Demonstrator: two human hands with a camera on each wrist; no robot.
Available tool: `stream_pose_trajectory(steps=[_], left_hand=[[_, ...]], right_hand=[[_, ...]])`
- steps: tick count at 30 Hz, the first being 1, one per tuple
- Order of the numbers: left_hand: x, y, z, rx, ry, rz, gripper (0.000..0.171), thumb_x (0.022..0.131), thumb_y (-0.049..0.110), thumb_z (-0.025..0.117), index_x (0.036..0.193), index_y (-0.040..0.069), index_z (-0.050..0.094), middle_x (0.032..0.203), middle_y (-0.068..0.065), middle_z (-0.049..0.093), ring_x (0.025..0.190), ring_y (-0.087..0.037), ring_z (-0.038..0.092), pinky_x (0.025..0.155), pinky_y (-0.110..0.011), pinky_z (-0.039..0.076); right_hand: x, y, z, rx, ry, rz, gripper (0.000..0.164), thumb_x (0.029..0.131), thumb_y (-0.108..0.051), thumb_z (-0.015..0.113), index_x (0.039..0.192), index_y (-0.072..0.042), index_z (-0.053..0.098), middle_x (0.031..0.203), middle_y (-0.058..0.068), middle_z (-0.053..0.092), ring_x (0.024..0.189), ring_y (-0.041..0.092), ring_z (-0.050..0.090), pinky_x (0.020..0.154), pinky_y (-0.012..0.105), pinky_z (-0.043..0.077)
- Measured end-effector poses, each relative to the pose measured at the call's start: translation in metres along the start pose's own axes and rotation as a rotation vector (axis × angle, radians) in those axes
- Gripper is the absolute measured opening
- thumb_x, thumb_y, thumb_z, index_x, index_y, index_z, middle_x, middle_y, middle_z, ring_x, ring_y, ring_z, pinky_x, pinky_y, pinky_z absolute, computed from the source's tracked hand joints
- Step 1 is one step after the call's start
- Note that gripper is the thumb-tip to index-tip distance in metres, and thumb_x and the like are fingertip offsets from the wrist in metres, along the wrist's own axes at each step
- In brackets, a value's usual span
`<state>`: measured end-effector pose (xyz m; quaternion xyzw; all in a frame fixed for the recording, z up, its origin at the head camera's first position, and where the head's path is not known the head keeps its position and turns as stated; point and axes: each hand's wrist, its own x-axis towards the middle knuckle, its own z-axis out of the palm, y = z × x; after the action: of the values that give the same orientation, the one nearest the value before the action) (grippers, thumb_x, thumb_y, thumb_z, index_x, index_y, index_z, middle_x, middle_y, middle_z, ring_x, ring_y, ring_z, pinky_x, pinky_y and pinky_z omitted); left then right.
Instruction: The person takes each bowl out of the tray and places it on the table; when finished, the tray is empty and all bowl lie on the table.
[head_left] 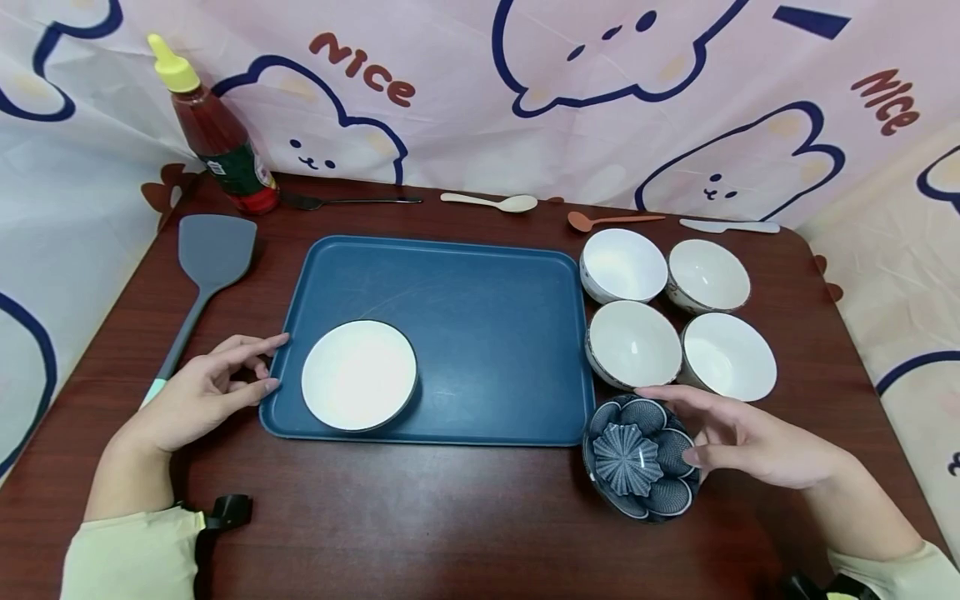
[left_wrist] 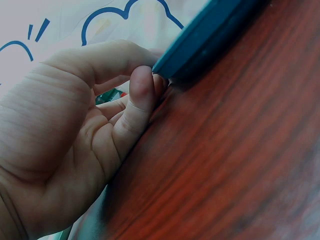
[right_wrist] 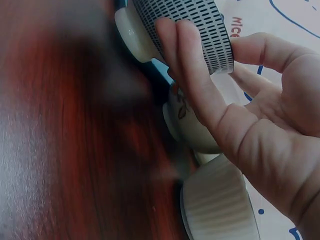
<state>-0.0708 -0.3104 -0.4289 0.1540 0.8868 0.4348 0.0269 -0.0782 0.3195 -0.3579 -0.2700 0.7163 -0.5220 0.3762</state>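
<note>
My right hand (head_left: 750,437) grips the rim of a dark blue patterned bowl (head_left: 626,461), thumb at the inner side and fingers along the outside. In the right wrist view this bowl (right_wrist: 187,30) shows a dashed outer wall and a pale foot, with two fingertips against the wall. On the left, my left hand (head_left: 191,396) touches the left rim of a blue tray (head_left: 487,333) with thumb and index fingertip. The left wrist view has the fingertips right at the tray's edge (left_wrist: 200,40). A white bowl (head_left: 358,375) sits on the tray's left part.
Four white bowls, among them a near-left one (head_left: 633,343), stand grouped right of the tray. A grey spatula (head_left: 217,250) and a red sauce bottle (head_left: 225,150) are at the left. Along the back lie a dark fork (head_left: 360,201), a cream spoon (head_left: 491,202), a brown spoon (head_left: 611,220) and a white knife (head_left: 727,226).
</note>
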Motion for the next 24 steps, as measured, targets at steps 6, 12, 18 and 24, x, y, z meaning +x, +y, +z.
stream_pose_trajectory(steps=[6, 12, 18, 24], left_hand=[[0.000, 0.000, -0.001, -0.004, 0.000, -0.007, 0.055, 0.090, -0.002, 0.069, 0.142, 0.008, 0.055, 0.100, 0.003, 0.051, 0.085, -0.004, 0.049, 0.059, -0.023, 0.039], [-0.001, 0.001, 0.000, -0.014, -0.005, -0.018, 0.054, 0.091, -0.002, 0.068, 0.142, 0.009, 0.055, 0.101, 0.003, 0.051, 0.085, -0.004, 0.050, 0.060, -0.023, 0.040], [0.000, 0.000, 0.000, 0.002, 0.001, -0.003, 0.055, 0.090, -0.002, 0.069, 0.142, 0.008, 0.055, 0.101, 0.002, 0.051, 0.084, -0.004, 0.049, 0.058, -0.023, 0.040], [0.000, -0.001, -0.001, 0.019, 0.004, -0.009, 0.055, 0.089, -0.001, 0.070, 0.142, 0.008, 0.056, 0.100, 0.002, 0.051, 0.083, -0.004, 0.049, 0.057, -0.024, 0.039]], right_hand=[[0.001, 0.005, -0.003, -0.054, 0.018, 0.007, 0.070, 0.094, 0.009, 0.055, 0.156, -0.006, 0.025, 0.147, 0.001, 0.039, 0.062, 0.028, 0.052, 0.061, 0.036, 0.049], [0.001, 0.006, -0.006, -0.048, 0.024, 0.014, 0.069, 0.095, 0.008, 0.054, 0.156, -0.007, 0.025, 0.147, 0.001, 0.039, 0.061, 0.027, 0.051, 0.060, 0.038, 0.048], [0.001, 0.010, -0.008, -0.051, 0.035, 0.033, 0.069, 0.095, 0.007, 0.053, 0.156, -0.007, 0.024, 0.146, -0.001, 0.038, 0.064, 0.028, 0.051, 0.063, 0.037, 0.050], [0.002, 0.011, -0.009, -0.035, 0.017, 0.024, 0.068, 0.096, 0.007, 0.052, 0.156, -0.006, 0.024, 0.148, -0.005, 0.039, 0.064, 0.028, 0.053, 0.066, 0.036, 0.052]])
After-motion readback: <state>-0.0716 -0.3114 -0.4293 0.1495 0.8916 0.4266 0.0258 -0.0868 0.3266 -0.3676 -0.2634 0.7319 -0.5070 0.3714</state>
